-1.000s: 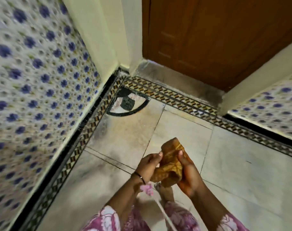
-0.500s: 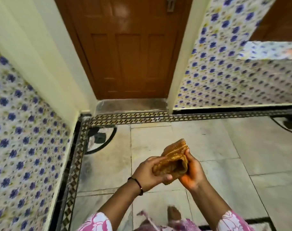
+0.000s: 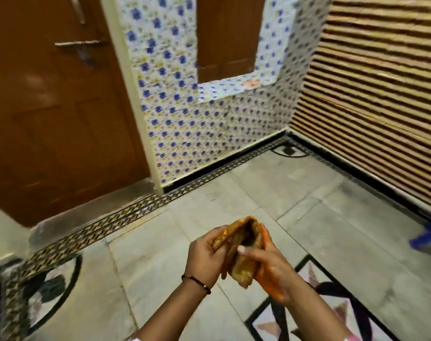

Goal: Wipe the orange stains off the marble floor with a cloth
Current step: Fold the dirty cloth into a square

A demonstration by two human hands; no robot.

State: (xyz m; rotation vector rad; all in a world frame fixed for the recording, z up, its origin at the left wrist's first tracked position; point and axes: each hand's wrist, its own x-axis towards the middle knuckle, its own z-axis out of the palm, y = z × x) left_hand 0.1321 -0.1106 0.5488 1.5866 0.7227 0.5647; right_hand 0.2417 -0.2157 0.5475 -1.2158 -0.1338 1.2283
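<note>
An orange-stained cloth (image 3: 242, 242), bunched and folded, is held up in front of me above the marble floor (image 3: 295, 198). My left hand (image 3: 204, 254) grips its left side; a thin dark bracelet circles that wrist. My right hand (image 3: 271, 267) clasps the cloth's right and lower part, its palm and fingers tinted orange. I see no orange stain on the grey marble slabs in view.
A brown wooden door (image 3: 49, 107) stands at the left, a blue-flowered tiled wall (image 3: 197, 134) is ahead, and a slatted wall (image 3: 381, 94) is at the right. A patterned border strip (image 3: 125, 215) runs along the walls. A blue object (image 3: 428, 237) lies at the right edge. A star inlay (image 3: 315, 308) marks the floor.
My view has swung to the right, from the left corner past the door to the right corner. Both hands have kept hold of the cloth and worked it between them.
</note>
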